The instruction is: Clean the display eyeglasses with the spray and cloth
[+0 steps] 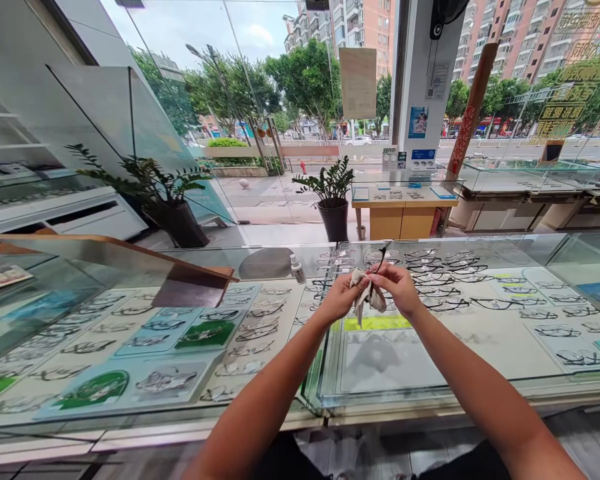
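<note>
Above the glass counter (430, 373), my left hand (341, 297) is closed on a crumpled pale cloth (363, 308). My right hand (399, 288) meets it, fingers pinched on a pair of eyeglasses (383, 252) with a thin dark temple pointing up. Part of the cloth hangs below the fingers of both hands. The fingers and cloth hide much of the frame, so which part the cloth wraps cannot be made out. A small white spray bottle (297, 269) stands on the counter, left of my left hand.
Rows of eyeglasses (445, 291) lie inside the case beneath my hands. A grey oval object (266, 263) lies behind the bottle. At left a wooden-edged stand (195, 283) rises from the counter. Beyond it are potted plants (333, 207) and a wooden display cabinet (403, 220).
</note>
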